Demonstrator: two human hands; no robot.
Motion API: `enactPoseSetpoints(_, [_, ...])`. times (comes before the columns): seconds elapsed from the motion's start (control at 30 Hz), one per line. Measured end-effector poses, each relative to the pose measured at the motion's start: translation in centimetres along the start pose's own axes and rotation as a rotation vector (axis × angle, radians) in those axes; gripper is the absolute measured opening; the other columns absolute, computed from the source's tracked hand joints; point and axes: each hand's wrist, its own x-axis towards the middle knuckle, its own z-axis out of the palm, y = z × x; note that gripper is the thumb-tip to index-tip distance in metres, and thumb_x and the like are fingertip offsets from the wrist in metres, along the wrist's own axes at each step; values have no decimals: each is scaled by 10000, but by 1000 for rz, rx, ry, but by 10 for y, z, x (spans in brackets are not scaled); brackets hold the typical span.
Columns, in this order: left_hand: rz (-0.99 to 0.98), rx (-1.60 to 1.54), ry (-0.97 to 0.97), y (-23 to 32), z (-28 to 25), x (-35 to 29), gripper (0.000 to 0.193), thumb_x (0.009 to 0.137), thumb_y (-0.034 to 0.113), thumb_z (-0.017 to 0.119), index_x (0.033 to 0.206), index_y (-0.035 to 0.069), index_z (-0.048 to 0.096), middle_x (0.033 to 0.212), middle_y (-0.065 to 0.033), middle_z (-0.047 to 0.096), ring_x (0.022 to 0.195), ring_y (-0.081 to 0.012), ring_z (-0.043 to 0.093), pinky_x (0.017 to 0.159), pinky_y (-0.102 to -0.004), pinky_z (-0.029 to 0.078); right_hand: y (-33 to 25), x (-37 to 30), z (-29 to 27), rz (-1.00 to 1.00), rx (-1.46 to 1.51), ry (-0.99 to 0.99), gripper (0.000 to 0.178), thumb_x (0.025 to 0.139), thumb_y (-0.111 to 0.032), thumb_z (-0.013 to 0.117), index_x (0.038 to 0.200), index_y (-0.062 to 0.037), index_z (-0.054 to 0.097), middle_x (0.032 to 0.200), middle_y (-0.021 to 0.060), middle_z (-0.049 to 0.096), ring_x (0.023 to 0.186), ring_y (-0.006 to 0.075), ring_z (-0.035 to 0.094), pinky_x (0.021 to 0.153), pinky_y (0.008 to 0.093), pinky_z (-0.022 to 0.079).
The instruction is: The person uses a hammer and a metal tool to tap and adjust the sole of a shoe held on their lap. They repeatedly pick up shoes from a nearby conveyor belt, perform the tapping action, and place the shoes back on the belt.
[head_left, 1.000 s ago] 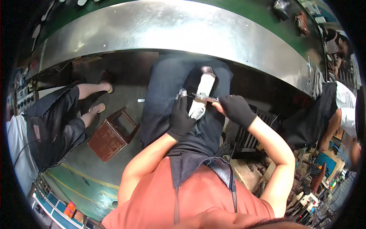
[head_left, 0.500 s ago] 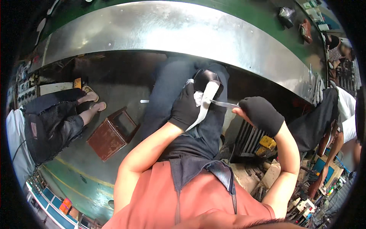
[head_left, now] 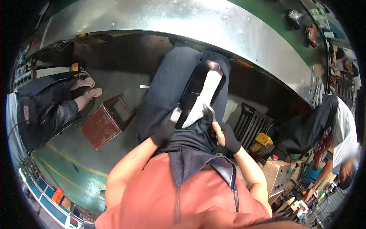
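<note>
A black shoe [head_left: 193, 84] lies sole up along my right thigh, toe toward the bench, a long white strip [head_left: 209, 88] down its middle. My left hand [head_left: 164, 129], in a black glove, is closed at the shoe's near left edge; motion blurs its fingers, and a small white patch shows by the fingertips. On the near right side, my right hand [head_left: 225, 136], its black glove leaving the thumb bare, is closed on a thin metal tool [head_left: 211, 113]. The tool's far end is at the strip's right edge; its exact shape is hard to make out.
A curved metal bench [head_left: 171, 19] spans the front. Left of my legs stands a brown box-like stool [head_left: 102, 126], near another person's sandalled feet [head_left: 91, 87]. To my right are a dark slatted rack [head_left: 249, 124], a yellow block [head_left: 263, 142] and a person in dark trousers [head_left: 305, 122].
The shoe now lies flatter and nearer, showing its full length. My left hand has slid back toward its near end. My right hand has come inward and nearer me with the tool.
</note>
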Motion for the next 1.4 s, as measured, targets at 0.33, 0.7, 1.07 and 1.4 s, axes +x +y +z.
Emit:
enactPoseSetpoints(0.33, [312, 649, 23, 0, 18, 29, 746, 802, 347, 731, 1349, -9, 370, 1231, -232, 553, 1143, -307, 552, 971, -396, 434, -134, -37, -31, -398, -485, -54, 314, 917, -337, 566, 866, -29, 601, 801, 168, 610, 730, 381, 602, 652, 432, 485])
enactPoseSetpoints(0.7, [53, 602, -87, 35, 11, 6, 1145, 655, 393, 850, 1444, -66, 159, 1409, -263, 384, 1321, -337, 384, 1098, -411, 312, -73, 7, -13, -925, -609, -81, 376, 852, -399, 632, 756, -39, 587, 772, 156, 586, 709, 324, 597, 609, 410, 488])
enactPoseSetpoints(1.07, [541, 532, 105, 203, 33, 6, 685, 656, 152, 848, 1235, -16, 523, 1221, -156, 577, 1182, -248, 540, 1012, -349, 420, -33, -43, -46, -347, -326, 148, 266, 915, -241, 587, 776, -15, 577, 702, 168, 557, 614, 352, 555, 566, 401, 420])
enactPoseSetpoints(1.4, [323, 559, -33, 35, 22, 41, 725, 914, 218, 616, 1454, -74, 230, 1475, -225, 349, 1403, -271, 289, 1138, -343, 234, -66, -7, -72, -190, -244, -143, 412, 969, -372, 482, 1012, 22, 596, 824, 204, 627, 732, 278, 602, 724, 373, 473])
